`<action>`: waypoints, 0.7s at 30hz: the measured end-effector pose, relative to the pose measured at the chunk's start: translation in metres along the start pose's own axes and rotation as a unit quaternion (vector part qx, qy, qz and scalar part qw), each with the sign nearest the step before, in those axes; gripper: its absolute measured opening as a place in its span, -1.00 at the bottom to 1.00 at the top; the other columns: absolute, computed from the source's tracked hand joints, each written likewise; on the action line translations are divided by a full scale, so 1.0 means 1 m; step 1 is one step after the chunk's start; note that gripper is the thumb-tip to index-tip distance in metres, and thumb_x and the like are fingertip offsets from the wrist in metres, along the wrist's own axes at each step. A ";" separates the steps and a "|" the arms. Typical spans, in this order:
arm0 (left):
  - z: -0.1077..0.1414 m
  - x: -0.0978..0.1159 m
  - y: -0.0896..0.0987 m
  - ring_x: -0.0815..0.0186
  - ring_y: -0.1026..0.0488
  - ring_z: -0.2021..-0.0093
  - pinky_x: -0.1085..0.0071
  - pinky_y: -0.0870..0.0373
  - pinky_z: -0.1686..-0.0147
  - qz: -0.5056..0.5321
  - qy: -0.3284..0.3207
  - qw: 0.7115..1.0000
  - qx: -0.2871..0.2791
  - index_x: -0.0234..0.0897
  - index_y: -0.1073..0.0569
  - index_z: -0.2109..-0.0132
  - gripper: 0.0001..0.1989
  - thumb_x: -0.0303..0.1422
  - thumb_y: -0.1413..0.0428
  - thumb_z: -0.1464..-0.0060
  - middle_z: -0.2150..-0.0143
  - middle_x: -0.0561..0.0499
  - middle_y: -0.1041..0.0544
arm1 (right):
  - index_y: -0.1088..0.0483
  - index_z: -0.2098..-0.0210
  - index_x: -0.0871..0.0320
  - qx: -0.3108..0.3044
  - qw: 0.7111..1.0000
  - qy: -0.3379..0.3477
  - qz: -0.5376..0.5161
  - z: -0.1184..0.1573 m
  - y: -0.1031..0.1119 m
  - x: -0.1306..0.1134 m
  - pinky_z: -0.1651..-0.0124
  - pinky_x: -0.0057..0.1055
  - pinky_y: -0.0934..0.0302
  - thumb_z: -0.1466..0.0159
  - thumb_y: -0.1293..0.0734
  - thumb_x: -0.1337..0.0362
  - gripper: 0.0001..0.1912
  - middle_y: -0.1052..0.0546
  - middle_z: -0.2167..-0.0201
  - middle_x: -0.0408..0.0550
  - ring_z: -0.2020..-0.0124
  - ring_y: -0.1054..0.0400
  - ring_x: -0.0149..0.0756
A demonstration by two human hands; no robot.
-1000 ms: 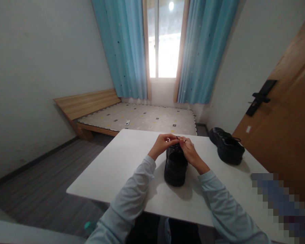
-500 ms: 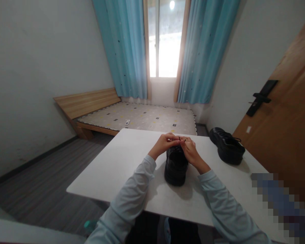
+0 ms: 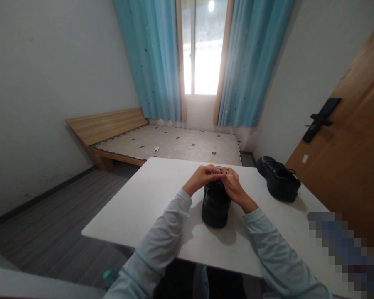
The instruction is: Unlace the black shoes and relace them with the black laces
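Observation:
A black lace-up shoe (image 3: 216,205) stands on the white table (image 3: 131,203) with its heel toward me. Over its front part, my left hand (image 3: 203,176) and my right hand (image 3: 233,182) meet fingertip to fingertip. Both hands are closed in a pinch on the dark shoelace (image 3: 220,171), of which only short bits show between the fingers. The toe of the shoe is mostly hidden behind my hands.
The other black shoe (image 3: 280,178) rests at the table's right side. Beyond the table is a bed (image 3: 180,143) with a small white remote (image 3: 156,149) on it. A brown door (image 3: 345,137) stands at the right, and a blurred-out patch (image 3: 345,245) covers the table's right edge.
My fingers have come slightly lower and closer together over the lace. Less of the lace shows above them. Both shoes stay in place.

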State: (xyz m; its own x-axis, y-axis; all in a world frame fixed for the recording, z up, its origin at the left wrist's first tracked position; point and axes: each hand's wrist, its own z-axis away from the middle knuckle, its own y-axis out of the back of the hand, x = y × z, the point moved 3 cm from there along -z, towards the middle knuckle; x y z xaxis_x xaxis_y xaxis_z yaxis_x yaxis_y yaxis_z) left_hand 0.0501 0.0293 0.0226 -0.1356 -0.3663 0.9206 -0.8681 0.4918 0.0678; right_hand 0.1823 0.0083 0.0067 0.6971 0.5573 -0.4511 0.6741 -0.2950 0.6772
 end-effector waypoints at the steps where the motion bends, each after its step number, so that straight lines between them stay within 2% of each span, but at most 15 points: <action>1: 0.000 -0.001 -0.001 0.37 -0.33 0.29 0.43 -0.21 0.24 0.011 0.006 1.000 -0.007 -0.40 -0.55 0.38 -0.65 -0.15 -0.26 0.16 0.34 -0.02 -0.45 | -0.37 0.00 0.07 -0.002 1.000 -0.001 -0.001 0.000 0.000 0.000 -0.15 0.04 0.03 -0.27 0.19 -0.18 -0.26 -0.47 0.05 0.07 -0.03 -0.23 -0.07; 7: 0.001 -0.004 -0.006 0.40 -0.32 0.31 0.44 -0.19 0.22 0.081 0.038 0.994 -0.060 -0.42 -0.46 0.34 -0.62 -0.13 -0.25 0.14 0.36 0.02 -0.42 | -0.34 -0.01 0.05 -0.027 1.000 -0.012 0.011 0.002 -0.001 -0.001 -0.21 0.15 0.18 -0.28 0.20 -0.17 -0.29 -0.44 0.00 0.06 -0.10 -0.18 -0.06; 10: 0.002 -0.001 -0.007 0.41 -0.29 0.33 0.45 -0.18 0.23 0.060 0.045 0.994 -0.078 -0.39 -0.42 0.34 -0.60 -0.09 -0.22 0.12 0.38 0.05 -0.39 | -0.32 -0.01 0.07 -0.023 0.999 -0.017 0.015 0.003 -0.003 -0.001 -0.20 0.21 0.21 -0.28 0.19 -0.16 -0.30 -0.42 -0.02 0.10 -0.10 -0.17 -0.03; 13: 0.003 0.003 -0.007 0.39 -0.27 0.31 0.44 -0.17 0.22 0.026 0.036 0.996 -0.083 -0.38 -0.41 0.33 -0.58 -0.06 -0.20 0.11 0.36 0.04 -0.37 | -0.36 0.03 0.09 -0.015 1.000 -0.019 0.013 0.002 -0.004 0.001 -0.17 0.22 0.17 -0.29 0.16 -0.16 -0.31 -0.43 0.01 0.12 -0.08 -0.18 -0.01; 16: 0.002 0.005 -0.006 0.39 -0.25 0.32 0.45 -0.17 0.25 0.020 0.026 0.997 -0.067 -0.36 -0.37 0.36 -0.59 -0.05 -0.18 0.09 0.38 0.06 -0.34 | -0.43 0.15 0.08 -0.017 1.000 -0.012 -0.005 -0.001 -0.001 0.002 -0.14 0.11 0.03 -0.30 0.04 -0.13 -0.42 -0.46 0.07 0.10 -0.03 -0.22 -0.02; 21: -0.001 0.003 -0.001 0.44 -0.20 0.39 0.48 -0.14 0.32 0.009 0.007 1.000 0.007 -0.34 -0.32 0.39 -0.65 -0.09 -0.12 0.01 0.44 0.11 -0.27 | -0.47 0.35 0.11 -0.015 0.996 0.014 -0.082 -0.006 0.019 -0.003 -0.07 -0.12 -0.11 -0.23 -0.24 0.03 -0.70 -0.47 0.12 0.04 0.03 -0.29 -0.12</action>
State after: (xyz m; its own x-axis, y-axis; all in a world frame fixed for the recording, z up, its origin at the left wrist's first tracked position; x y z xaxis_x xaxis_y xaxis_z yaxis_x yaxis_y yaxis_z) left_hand 0.0509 0.0281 0.0258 -0.1445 -0.3470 0.9266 -0.8722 0.4870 0.0463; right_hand 0.1913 0.0059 0.0243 0.5710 0.6169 -0.5416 0.7705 -0.1750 0.6130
